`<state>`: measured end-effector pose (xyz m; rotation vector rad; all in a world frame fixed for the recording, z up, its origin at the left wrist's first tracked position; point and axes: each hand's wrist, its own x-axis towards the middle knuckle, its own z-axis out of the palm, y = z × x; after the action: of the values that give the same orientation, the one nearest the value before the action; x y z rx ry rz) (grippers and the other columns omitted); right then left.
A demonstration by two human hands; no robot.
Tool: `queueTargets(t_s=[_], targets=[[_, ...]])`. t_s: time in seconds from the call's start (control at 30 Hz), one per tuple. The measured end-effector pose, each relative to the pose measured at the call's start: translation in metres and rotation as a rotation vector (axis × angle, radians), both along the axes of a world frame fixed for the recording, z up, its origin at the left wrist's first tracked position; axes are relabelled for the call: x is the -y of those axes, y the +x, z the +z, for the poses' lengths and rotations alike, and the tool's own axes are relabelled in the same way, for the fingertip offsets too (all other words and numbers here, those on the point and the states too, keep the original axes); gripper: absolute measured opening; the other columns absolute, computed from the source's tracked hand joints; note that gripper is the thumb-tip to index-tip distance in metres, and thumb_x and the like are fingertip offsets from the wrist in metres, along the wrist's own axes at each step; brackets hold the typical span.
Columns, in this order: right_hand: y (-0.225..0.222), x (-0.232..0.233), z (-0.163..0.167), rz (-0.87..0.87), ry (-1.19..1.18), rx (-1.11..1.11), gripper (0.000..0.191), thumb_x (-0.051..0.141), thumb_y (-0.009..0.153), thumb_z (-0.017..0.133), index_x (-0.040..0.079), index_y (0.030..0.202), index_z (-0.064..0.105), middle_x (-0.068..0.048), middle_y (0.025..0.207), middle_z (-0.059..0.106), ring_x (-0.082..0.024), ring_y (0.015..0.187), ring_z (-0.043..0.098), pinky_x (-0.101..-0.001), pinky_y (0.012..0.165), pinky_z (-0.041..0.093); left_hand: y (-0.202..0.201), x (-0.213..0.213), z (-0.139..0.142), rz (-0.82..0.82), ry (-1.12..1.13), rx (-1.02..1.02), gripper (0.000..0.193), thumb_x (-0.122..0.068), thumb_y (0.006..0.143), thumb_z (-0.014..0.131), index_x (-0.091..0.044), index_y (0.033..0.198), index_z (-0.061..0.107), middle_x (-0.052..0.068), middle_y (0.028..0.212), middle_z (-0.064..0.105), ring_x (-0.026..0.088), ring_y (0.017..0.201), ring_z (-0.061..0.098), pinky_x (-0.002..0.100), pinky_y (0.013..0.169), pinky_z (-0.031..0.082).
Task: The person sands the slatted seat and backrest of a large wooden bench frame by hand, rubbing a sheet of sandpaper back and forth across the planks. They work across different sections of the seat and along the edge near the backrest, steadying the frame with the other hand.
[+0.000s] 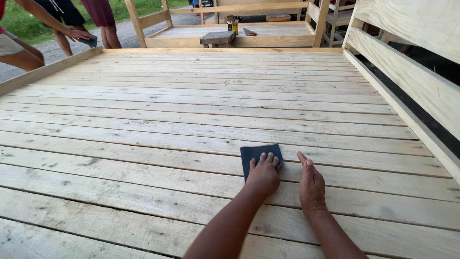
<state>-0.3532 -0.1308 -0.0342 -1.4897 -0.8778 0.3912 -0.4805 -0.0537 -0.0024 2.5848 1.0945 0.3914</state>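
My left hand (262,175) presses down on a dark blue-grey sheet of sandpaper (254,152), fingers curled over its near edge. The sheet lies flat on a pale plank of a large wooden slatted platform (191,105). My right hand (311,184) rests flat on the planks just to the right of the sheet, fingers together, thumb pointing away, holding nothing. Both forearms come in from the bottom edge.
Other people stand at the far left corner; one person's hand (79,34) holds a dark sheet (91,42) on the platform's raised edge. A tall wooden side rail (407,72) runs along the right. Another wooden frame (230,33) with a small stool and tools stands behind.
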Motion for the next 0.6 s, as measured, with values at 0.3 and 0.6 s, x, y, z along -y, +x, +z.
queueTargets(t_s=[0.3,0.6], targets=[[-0.004,0.001,0.009,0.131,-0.031,0.041,0.077,0.063,0.101,0.023,0.015,0.155,0.048,-0.013,0.158,0.047,-0.024,0.15,0.038,-0.0357,0.123,0.023,-0.027,0.038,-0.019,-0.179,0.081,0.089,0.058,-0.011,0.095,0.05,-0.009,0.153,0.046,0.013,0.165,0.036,0.032,0.156,0.026,0.062,0.122,0.015],[0.006,0.0,0.01,0.15,0.186,-0.066,0.082,0.065,0.101,0.027,0.006,0.158,0.038,-0.014,0.165,0.039,-0.023,0.155,0.03,-0.0355,0.125,0.014,-0.003,0.027,-0.016,-0.28,0.017,0.071,0.049,-0.021,0.1,0.05,-0.01,0.149,0.048,0.014,0.164,0.035,0.034,0.154,0.024,0.063,0.121,0.016]])
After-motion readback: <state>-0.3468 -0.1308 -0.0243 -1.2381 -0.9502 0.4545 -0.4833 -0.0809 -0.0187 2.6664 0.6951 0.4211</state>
